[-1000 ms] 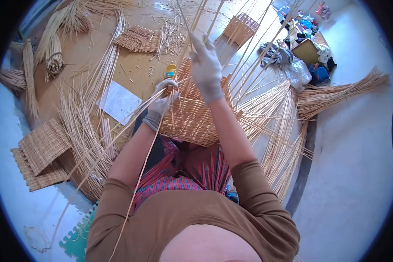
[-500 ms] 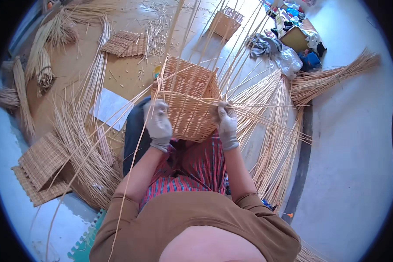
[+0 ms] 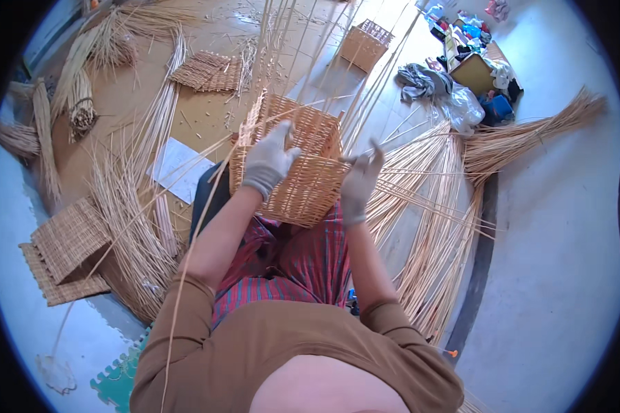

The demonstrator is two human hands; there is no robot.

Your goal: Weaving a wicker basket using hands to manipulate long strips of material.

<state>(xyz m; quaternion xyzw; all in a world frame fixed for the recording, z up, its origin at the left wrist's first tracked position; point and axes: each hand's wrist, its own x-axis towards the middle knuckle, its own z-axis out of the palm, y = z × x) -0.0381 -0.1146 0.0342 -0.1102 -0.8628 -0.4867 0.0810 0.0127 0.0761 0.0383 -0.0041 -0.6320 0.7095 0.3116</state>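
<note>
An unfinished wicker basket [image 3: 300, 189] rests tilted on my lap, its tall upright strands [image 3: 310, 58] fanning away from me above the rim. My left hand [image 3: 267, 162], in a pale work glove, lies across the near-left rim with its thumb spread from the fingers. At the near-right corner is my right hand [image 3: 362, 184], gloved too, with a blurred forefinger raised apart from the thumb. The other fingers of that hand are partly hidden. Several loose strands [image 3: 434, 203] run out to the right from behind it.
Bundles of cane [image 3: 127, 227] lie on my left, and more cane [image 3: 437, 241] spreads at right. Woven panels [image 3: 72, 237] rest on the left floor, another panel [image 3: 207, 71] farther off. Beyond stand a second basket [image 3: 364, 47] and a cluttered box [image 3: 472, 72].
My left hand has moved up and right from the basket's left side onto its rim. The right hand's forefinger has lifted. The basket has tilted slightly, and the whole view has shifted a little.
</note>
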